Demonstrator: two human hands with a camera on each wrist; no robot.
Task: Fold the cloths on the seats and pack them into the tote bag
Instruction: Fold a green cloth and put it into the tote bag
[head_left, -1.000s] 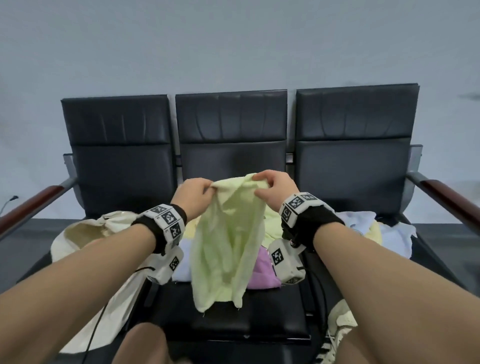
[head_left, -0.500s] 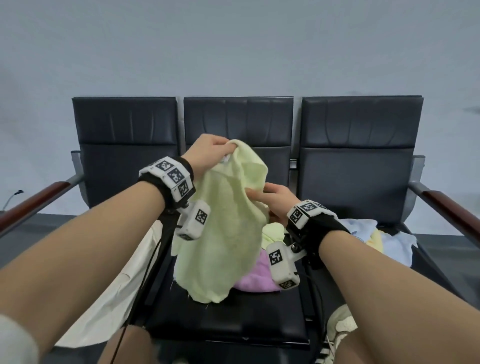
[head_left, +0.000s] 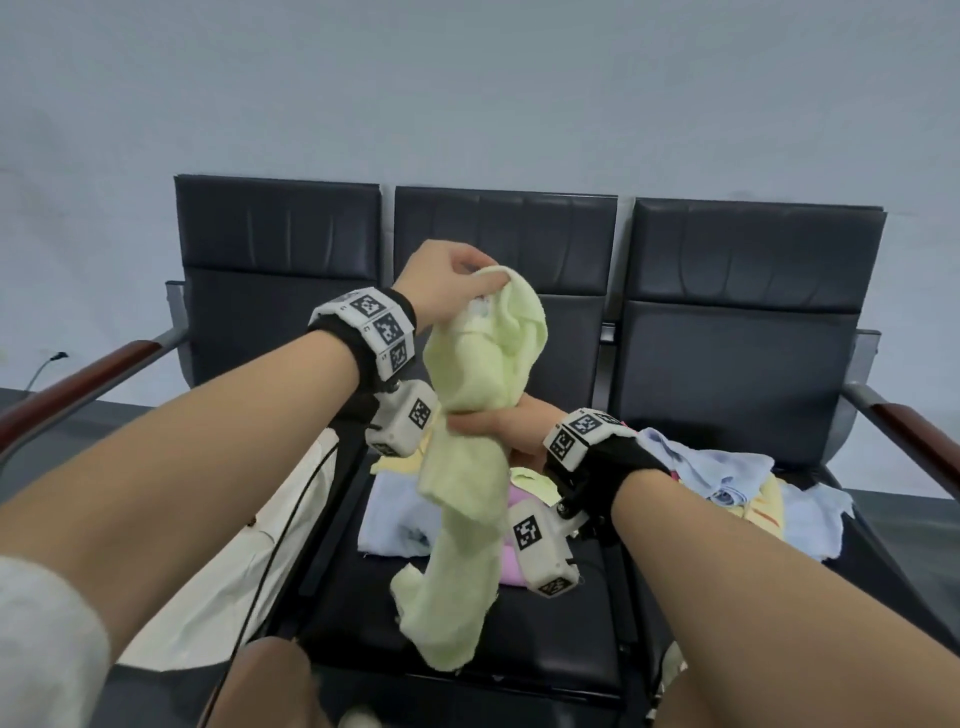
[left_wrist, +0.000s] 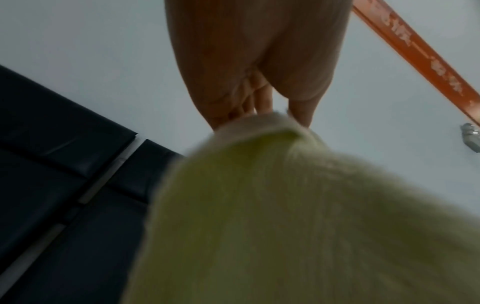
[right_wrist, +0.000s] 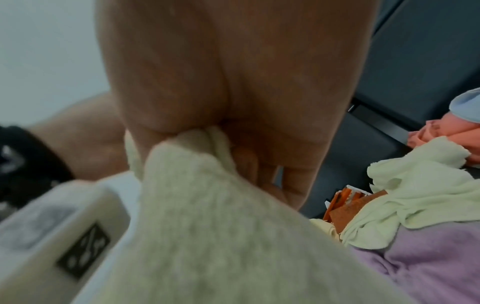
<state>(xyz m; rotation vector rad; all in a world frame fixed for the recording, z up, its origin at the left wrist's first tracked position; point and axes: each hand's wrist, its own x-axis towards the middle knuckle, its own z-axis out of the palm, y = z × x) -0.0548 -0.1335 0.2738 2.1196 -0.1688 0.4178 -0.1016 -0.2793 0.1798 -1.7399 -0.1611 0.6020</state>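
A pale yellow-green cloth (head_left: 480, 457) hangs in the air above the middle seat. My left hand (head_left: 452, 291) pinches its top corner, raised before the backrest. My right hand (head_left: 498, 423) grips the cloth around its middle, lower down, so it bunches into a rope and trails toward the seat front. The left wrist view shows fingers (left_wrist: 262, 100) pinching the cloth's edge (left_wrist: 272, 185). In the right wrist view the cloth (right_wrist: 207, 205) runs through my right hand's curled fingers (right_wrist: 259, 164). A cream tote bag (head_left: 234, 566) lies on the left seat.
Several loose cloths lie on the black seats (head_left: 545, 649): a light blue one (head_left: 389, 514), a purple one (head_left: 511, 561), and a pile of blue and yellow ones (head_left: 737, 483) on the right seat. Wooden armrests (head_left: 78, 384) flank the row.
My left hand has risen with the cloth's corner. My right hand slid down from the top edge and closed around the cloth's middle, gathering it into a narrow hanging bunch.
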